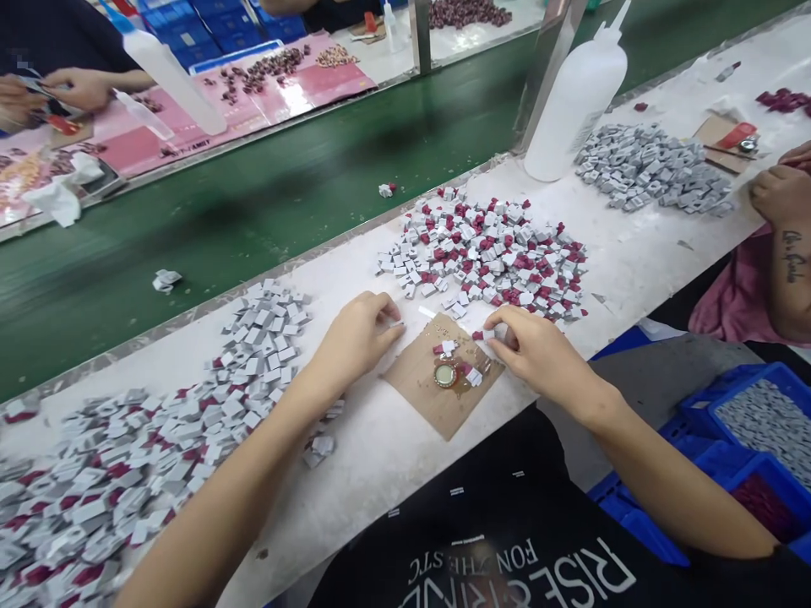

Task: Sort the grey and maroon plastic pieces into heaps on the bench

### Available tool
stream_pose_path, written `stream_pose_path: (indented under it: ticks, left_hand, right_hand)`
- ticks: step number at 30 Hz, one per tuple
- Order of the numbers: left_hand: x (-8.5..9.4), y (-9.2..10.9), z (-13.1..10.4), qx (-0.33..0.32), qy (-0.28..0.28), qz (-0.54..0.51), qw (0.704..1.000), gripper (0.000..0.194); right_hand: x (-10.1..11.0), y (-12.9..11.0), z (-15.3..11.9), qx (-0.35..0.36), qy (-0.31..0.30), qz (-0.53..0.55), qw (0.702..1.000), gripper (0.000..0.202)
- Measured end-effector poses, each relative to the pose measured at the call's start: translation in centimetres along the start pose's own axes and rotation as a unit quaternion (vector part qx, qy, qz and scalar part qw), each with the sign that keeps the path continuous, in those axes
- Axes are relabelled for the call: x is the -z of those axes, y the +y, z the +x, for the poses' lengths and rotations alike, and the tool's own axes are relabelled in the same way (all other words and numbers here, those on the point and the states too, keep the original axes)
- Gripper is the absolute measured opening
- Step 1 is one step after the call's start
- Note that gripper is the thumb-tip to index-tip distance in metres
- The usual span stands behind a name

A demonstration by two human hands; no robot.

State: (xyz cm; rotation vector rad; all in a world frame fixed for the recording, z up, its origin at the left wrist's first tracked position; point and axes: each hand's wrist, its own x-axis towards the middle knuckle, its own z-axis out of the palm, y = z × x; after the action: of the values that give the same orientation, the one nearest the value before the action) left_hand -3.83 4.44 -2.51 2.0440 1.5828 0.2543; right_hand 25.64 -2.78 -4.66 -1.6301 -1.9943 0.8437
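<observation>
Above the left edge of a brown cardboard square (411,376), my left hand (364,338) has its thumb and fingertips nearly together; whatever they pinch is too small to make out. My right hand (529,350) pinches a small grey and dark red piece (485,335) at the cardboard's right corner. On the cardboard lie a round metal cap (445,375) and a few grey and red pieces (472,375), with wet spots around them. Just beyond is a heap of grey and red pieces (487,253).
Another heap (158,456) spreads at the left. A white bottle (576,101) stands behind, by a metal post. A green belt (285,207) runs along the table. Co-workers' hands (786,190) show at right and upper left. Blue bins (722,460) stand at lower right.
</observation>
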Motion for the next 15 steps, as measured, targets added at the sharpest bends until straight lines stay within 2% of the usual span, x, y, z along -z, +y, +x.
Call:
stream_pose_path:
  ticks: [5,8,13,15]
  left_hand:
    - [0.0,-0.6,-1.3,0.047,0.011,-0.078,0.996,0.015]
    - [0.1,-1.0,-1.9,0.062,0.011,-0.094,0.994,0.025]
    - [0.0,-1.4,-2.4,0.052,0.018,-0.112,0.992,0.013]
    - [-0.1,-1.3,-2.4,0.061,0.019,-0.148,0.987,0.013]
  right_hand:
    - [0.2,-0.2,0.3,-0.037,-0.009,0.034,0.999,0.007]
    - [0.3,0.1,0.4,-0.034,-0.01,0.048,0.998,0.009]
    - [0.4,0.9,0.0,0.012,-0.004,0.05,0.999,0.016]
    - [0.4,0.6,-0.3,0.015,0.02,0.081,0.996,0.015]
